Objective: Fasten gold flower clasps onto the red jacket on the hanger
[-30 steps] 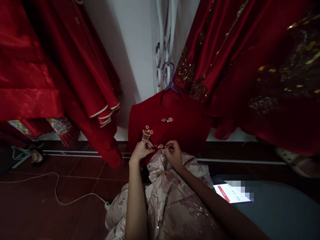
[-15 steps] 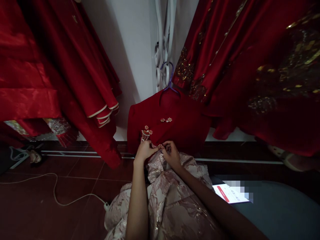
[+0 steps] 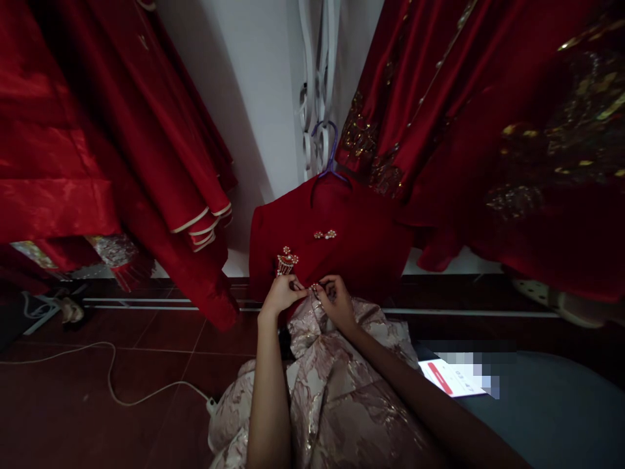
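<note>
A dark red jacket (image 3: 351, 244) hangs on a purple hanger (image 3: 331, 153) in front of me, over a pale pink brocade skirt (image 3: 336, 391). It carries a gold tassel brooch (image 3: 286, 260) and a beaded clasp (image 3: 325, 234) higher up. My left hand (image 3: 282, 294) and my right hand (image 3: 336, 301) pinch together at a small beaded clasp (image 3: 312, 287) on the jacket's lower front edge. Both hands are closed on it.
Red satin garments (image 3: 146, 143) hang at the left, and red gowns with gold embroidery (image 3: 488, 130) hang at the right. A white cable (image 3: 112, 384) runs across the dark tiled floor. A lit phone screen (image 3: 452, 376) lies on a grey seat (image 3: 547, 410) at my right.
My two hands have drawn closer together at the lower clasp. The view has shifted slightly.
</note>
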{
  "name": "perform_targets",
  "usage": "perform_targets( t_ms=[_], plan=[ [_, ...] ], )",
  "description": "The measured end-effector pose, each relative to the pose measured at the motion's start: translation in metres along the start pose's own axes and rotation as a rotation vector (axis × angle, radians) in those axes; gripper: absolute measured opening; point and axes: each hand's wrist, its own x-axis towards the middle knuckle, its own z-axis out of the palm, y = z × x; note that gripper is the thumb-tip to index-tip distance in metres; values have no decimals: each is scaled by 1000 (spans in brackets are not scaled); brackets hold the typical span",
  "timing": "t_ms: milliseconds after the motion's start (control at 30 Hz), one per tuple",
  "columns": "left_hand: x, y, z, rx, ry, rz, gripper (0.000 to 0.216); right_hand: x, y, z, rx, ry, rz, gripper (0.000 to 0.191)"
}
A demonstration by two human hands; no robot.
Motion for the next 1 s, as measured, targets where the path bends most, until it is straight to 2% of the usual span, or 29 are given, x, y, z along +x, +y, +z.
perform_targets(
  t_ms=[200, 400, 567, 800, 1000],
  plan=[
    [2, 3, 3, 61, 81, -66, 25, 0, 0, 0, 8, -5, 13, 19],
    [-1, 4, 2, 44, 63, -61, 22, 0, -1, 0, 7, -17, -1, 21],
    [-2, 5, 2, 53, 49, -15, 22, 1, 2, 2, -13, -68, -22, 18],
    [-1, 7, 3, 104, 54, 88, 20, 1, 4, 3, -15, -65, -54, 18],
    [1, 4, 7, -69, 93, 39, 28, 1, 4, 3, 2, -55, -30, 19]
  ],
)
